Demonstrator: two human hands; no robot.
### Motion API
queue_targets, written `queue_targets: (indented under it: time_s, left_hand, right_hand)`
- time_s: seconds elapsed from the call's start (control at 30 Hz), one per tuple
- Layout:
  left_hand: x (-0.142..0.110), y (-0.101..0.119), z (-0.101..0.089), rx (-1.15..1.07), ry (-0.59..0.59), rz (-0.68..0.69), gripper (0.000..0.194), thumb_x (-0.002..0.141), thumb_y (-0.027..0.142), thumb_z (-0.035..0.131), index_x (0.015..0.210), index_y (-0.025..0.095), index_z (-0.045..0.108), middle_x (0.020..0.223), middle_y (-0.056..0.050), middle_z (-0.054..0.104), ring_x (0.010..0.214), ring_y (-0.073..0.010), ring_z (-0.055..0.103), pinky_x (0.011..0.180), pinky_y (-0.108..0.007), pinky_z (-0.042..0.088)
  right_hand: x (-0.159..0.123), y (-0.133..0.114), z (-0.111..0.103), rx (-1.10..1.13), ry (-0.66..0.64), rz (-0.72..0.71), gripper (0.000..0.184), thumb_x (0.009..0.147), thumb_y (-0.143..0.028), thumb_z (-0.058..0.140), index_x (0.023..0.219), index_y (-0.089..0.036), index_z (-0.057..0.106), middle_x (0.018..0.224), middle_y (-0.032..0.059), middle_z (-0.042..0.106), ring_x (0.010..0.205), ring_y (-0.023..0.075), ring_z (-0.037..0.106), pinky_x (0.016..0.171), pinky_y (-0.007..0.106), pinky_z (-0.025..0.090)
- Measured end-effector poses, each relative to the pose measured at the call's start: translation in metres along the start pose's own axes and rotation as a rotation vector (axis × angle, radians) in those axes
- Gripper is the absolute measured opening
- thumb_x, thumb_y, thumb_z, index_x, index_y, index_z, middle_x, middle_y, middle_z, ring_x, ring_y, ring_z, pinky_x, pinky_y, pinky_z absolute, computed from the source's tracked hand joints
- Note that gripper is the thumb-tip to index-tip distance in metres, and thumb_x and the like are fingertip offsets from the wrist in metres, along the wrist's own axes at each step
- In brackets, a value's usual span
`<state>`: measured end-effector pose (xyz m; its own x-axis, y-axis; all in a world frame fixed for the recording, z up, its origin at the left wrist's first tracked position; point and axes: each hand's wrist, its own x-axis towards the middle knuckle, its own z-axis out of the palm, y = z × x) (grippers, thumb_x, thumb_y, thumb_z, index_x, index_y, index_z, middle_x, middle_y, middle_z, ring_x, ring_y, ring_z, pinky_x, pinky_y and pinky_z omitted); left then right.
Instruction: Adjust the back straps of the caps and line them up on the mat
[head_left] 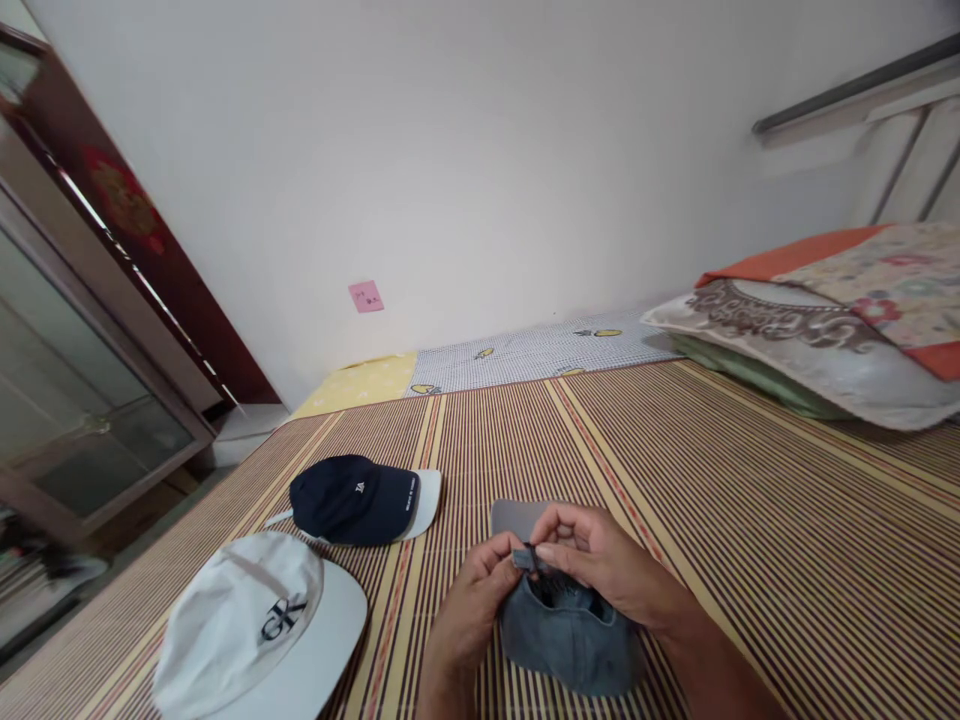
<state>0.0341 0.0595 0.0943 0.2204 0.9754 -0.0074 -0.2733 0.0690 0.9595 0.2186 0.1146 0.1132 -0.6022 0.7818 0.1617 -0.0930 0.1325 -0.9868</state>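
Observation:
A grey-blue cap [566,635] with a grey brim lies on the striped bamboo mat [750,500] in front of me. My left hand [472,600] and my right hand [600,565] meet over the cap's back, and both pinch its small adjustment strap [527,557] between fingertips. A navy cap [352,498] with a white brim lies to the left. A white cap [259,625] with a dark logo sits nearer, at the lower left.
Pillows [825,330] are stacked at the right on the mat. A checked sheet [525,355] shows along the white wall, which carries a pink note [365,296]. A glass-door cabinet [75,380] stands at the left, beyond the bed's edge.

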Motion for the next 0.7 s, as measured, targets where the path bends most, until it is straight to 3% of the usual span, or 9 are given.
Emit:
queue_targets:
  time_s: [0.17,0.33,0.5,0.7]
  left_hand:
    - [-0.001,0.002,0.002,0.04,-0.005,-0.017,0.044,0.078,0.054,0.081,0.074,0.016,0.061,0.068,0.003,0.052,0.063,-0.0106,0.038,0.061,-0.023,0.028]
    - [0.0,0.0,0.003,0.022,-0.001,-0.029,0.042,0.08,0.053,0.08,0.073,0.016,0.061,0.068,0.002,0.055,0.062,-0.0108,0.042,0.061,-0.023,0.029]
    - [0.001,-0.002,0.002,0.006,0.015,-0.048,0.041,0.08,0.052,0.081,0.074,0.015,0.063,0.067,0.001,0.057,0.059,-0.0094,0.041,0.059,-0.022,0.029]
    - [0.0,-0.004,0.0,0.004,-0.002,-0.06,0.042,0.078,0.053,0.082,0.075,0.014,0.068,0.065,0.0,0.059,0.057,-0.0094,0.043,0.056,-0.022,0.029]
  right_hand:
    - [-0.001,-0.007,0.006,-0.112,0.008,-0.003,0.021,0.091,-0.039,0.063,0.084,-0.019,0.063,0.07,-0.0039,0.051,0.06,0.0109,0.044,0.055,0.025,0.034]
    - [-0.008,-0.01,-0.009,-0.138,-0.056,0.048,0.028,0.098,-0.045,0.055,0.096,-0.019,0.068,0.088,0.0028,0.065,0.075,0.0163,0.061,0.069,0.029,0.049]
    - [-0.015,-0.001,-0.029,-0.195,-0.155,0.153,0.015,0.09,-0.032,0.065,0.093,-0.019,0.071,0.084,0.0041,0.074,0.079,0.0182,0.068,0.072,0.029,0.049]
    - [-0.012,0.005,-0.025,-0.138,-0.137,0.142,0.007,0.084,-0.023,0.065,0.084,-0.018,0.069,0.071,0.0002,0.07,0.065,0.0141,0.064,0.063,0.026,0.046]
